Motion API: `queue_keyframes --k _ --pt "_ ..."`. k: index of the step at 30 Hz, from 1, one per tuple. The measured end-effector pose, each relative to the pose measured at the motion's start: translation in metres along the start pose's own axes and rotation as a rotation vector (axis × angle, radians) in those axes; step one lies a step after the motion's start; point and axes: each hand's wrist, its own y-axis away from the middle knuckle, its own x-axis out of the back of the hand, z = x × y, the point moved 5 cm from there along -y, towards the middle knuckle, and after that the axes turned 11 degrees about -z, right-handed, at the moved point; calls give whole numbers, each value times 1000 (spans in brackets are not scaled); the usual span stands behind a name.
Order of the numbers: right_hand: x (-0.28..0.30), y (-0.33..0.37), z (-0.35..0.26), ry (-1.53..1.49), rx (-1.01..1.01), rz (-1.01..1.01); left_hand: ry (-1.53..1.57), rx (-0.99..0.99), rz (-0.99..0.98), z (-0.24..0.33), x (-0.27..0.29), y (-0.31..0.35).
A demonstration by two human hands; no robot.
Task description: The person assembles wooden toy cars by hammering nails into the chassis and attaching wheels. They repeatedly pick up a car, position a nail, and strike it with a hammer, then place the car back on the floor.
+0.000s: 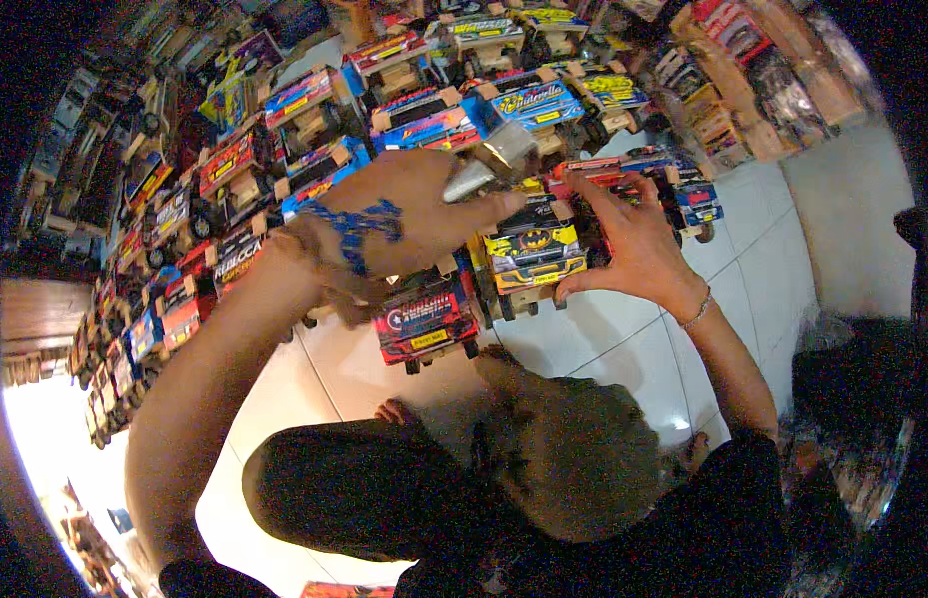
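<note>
A yellow toy truck [534,254] with a black bat emblem stands at the front of a packed group of toy trucks. My right hand [638,244] curves around its right side, thumb at the front corner and fingers by the roof. Palm down, my left hand [394,219] reaches over the trucks from the left. Its thumb stretches to the yellow truck's top, apart from the forefinger; its other fingers are partly hidden. Below it sits a red and black toy truck [424,324]. Red toy trucks [609,214] and a blue-fronted one [698,199] stand on the right.
More toy trucks in several rows fill the far side and left, including a blue one [534,100]. Wooden pieces [723,125] and wrapped items lie at the upper right. White floor tiles [623,349] show nearby. My dark-clothed leg [354,488] is folded below, beside a rounded brown shape [589,458].
</note>
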Motion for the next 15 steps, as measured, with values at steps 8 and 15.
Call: queue_keyframes --k 8,15 --pt "32 15 -5 121 -67 -3 163 -184 143 -38 29 39" --pt "53 57 57 154 -155 -76 160 -85 -2 -9 19 30"
